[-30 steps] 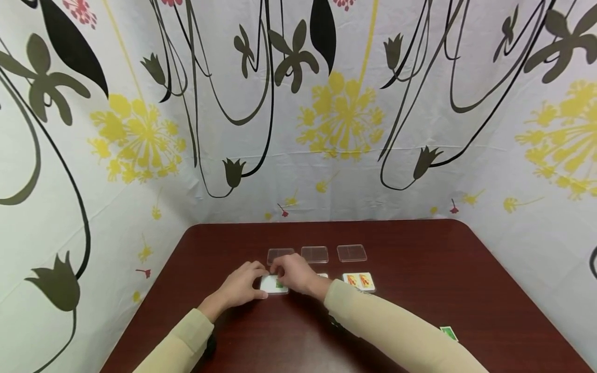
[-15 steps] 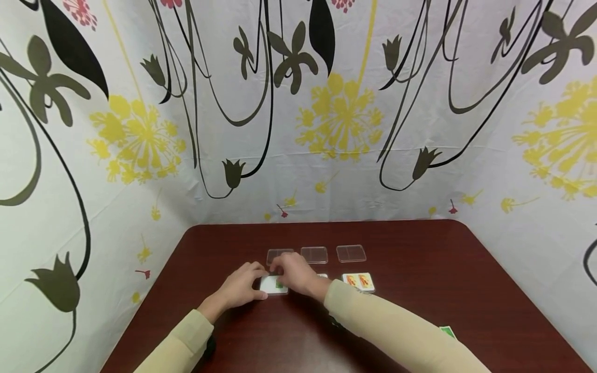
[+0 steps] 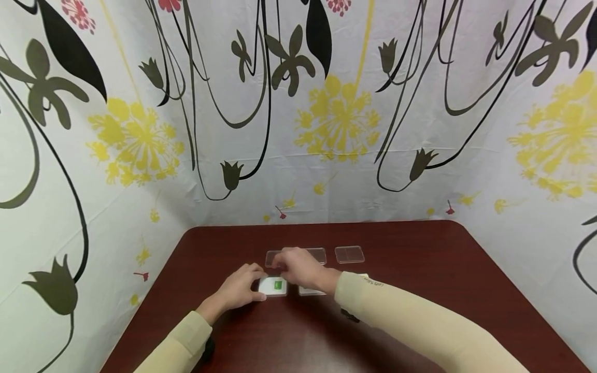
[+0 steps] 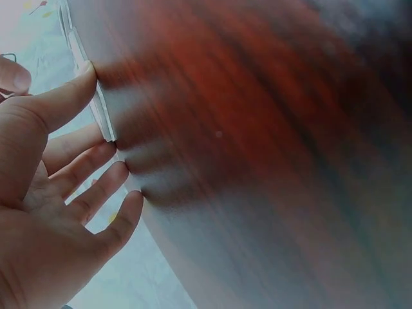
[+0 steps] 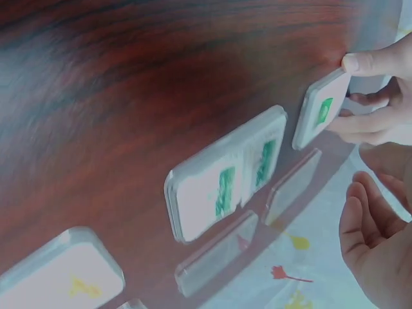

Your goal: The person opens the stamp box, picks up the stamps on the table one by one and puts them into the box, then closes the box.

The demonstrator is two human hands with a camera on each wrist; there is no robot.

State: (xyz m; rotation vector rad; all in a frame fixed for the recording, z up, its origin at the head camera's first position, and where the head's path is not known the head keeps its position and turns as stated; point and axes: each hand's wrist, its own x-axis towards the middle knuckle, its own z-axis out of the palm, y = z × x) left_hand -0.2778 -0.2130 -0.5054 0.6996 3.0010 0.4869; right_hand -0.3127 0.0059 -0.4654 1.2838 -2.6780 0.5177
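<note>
My left hand (image 3: 239, 286) holds a flat white case (image 3: 267, 286) by its edges, thumb at the near side and fingers at the far side. A small green stamp-like piece (image 3: 278, 285) lies in that case. In the left wrist view, only the thin edge of the case (image 4: 103, 119) shows. Just above and right of it hovers my right hand (image 3: 300, 265), fingers loosely bent, nothing visible in them. The right wrist view shows a middle white case (image 5: 196, 203) with two green pieces, and a third case (image 5: 61, 273) with a yellow print.
Clear lids lie in a row behind the cases, among them the right one (image 3: 349, 254) and the middle one (image 3: 318, 253). The dark red table (image 3: 396, 243) meets a patterned cloth (image 3: 261, 207) at its back. My right sleeve (image 3: 410, 311) covers part of the table.
My right hand has lifted off the left case and shifted slightly right, uncovering the green piece. My left hand stays put. The right sleeve now hides the loose green piece on the table.
</note>
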